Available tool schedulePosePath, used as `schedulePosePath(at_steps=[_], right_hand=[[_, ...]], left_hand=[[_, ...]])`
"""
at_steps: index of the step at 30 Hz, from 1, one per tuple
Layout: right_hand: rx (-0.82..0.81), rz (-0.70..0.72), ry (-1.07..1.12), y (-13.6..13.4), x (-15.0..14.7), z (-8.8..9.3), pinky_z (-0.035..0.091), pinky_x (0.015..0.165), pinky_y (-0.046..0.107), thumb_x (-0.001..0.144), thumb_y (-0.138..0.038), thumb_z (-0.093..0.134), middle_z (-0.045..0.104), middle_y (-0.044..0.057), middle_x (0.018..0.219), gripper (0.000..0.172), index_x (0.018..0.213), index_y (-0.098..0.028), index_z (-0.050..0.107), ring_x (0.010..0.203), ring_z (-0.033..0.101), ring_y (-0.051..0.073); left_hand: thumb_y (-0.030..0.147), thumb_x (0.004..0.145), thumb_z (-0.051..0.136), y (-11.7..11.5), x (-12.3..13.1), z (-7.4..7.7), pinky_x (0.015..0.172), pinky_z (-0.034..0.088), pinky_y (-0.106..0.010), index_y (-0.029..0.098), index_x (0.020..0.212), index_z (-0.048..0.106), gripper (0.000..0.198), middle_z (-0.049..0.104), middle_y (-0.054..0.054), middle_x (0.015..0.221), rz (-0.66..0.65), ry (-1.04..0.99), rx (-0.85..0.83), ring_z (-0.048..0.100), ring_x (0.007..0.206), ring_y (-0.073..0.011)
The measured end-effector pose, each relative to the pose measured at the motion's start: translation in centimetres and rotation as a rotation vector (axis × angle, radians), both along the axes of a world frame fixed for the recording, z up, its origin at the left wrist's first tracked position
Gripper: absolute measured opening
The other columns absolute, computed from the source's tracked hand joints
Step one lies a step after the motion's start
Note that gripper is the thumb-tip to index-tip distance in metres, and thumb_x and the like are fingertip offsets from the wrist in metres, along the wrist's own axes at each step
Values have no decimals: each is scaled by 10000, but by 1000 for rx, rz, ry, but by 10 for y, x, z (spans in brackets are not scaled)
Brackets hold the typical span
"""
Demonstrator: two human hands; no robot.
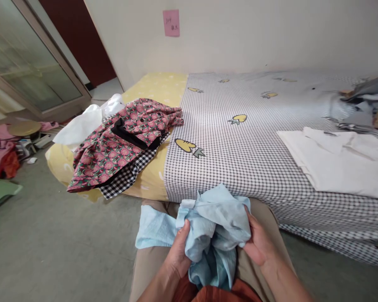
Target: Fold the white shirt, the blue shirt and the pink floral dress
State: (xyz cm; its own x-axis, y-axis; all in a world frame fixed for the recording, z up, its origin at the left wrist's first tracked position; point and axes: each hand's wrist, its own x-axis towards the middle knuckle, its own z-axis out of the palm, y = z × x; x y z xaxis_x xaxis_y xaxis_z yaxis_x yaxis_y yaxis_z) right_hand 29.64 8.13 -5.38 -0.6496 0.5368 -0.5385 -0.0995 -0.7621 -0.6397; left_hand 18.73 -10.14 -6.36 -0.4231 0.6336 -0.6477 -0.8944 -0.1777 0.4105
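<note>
Okay so, light-blue garment [222, 214]: bunched up over the person's lap, just in front of the bed edge, with one flap spread out over the thigh on the left.
Left hand [180, 251]: gripping the near left side of the bundle, thumb on top, most of the fingers tucked out of sight.
Right hand [258, 243]: pinching the right edge, fingertips partly hidden by the fabric.
Lap: khaki trousers [149, 268], with a bit of rust-red top [223, 294] at the bottom.
Bed [220, 167]: black-and-white check sheet with yellow carrot-ish prints, plain yellow section at the left end.
Left end pile: pink floral garment [119, 151] with black trim, lying partly over a checked cloth [122, 178], white cloth [82, 126] just behind.
Right side: flat white shirt [349, 163], well apart from the pile.
Wall: pink note [171, 23] with handwriting, too small to read.
</note>
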Motion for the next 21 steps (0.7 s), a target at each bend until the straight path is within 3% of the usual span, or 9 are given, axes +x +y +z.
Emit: schedulePosePath(at_steps=[6, 13, 21], right_hand=[[-92, -55, -46, -2, -2, 1, 632, 909, 442, 745, -513, 873, 827, 69, 1063, 397, 1002, -217, 810, 1028, 766, 296], [-162, -31, -61, -3, -4, 8, 633, 918, 442, 777, -510, 847, 819, 80, 1108, 407, 1050, -210, 807, 1117, 743, 313], [-160, 45, -56, -8, -5, 18, 641, 837, 405, 592, -633, 934, 824, 65, 1012, 577, 974, -225, 792, 1029, 753, 311]], left_hand=[[531, 842, 766, 0, 1, -3, 811, 613, -315, 175, 1042, 746, 408, 824, -73, 951, -12, 33, 2, 754, 800, -210], [542, 808, 803, 0, 1, -8, 738, 599, -276, 182, 1028, 730, 428, 809, -47, 871, -23, 39, 40, 744, 760, -181], [596, 716, 859, 1, 1, -12, 710, 584, -264, 159, 949, 743, 508, 797, -56, 820, -27, 42, 14, 712, 704, -166]])
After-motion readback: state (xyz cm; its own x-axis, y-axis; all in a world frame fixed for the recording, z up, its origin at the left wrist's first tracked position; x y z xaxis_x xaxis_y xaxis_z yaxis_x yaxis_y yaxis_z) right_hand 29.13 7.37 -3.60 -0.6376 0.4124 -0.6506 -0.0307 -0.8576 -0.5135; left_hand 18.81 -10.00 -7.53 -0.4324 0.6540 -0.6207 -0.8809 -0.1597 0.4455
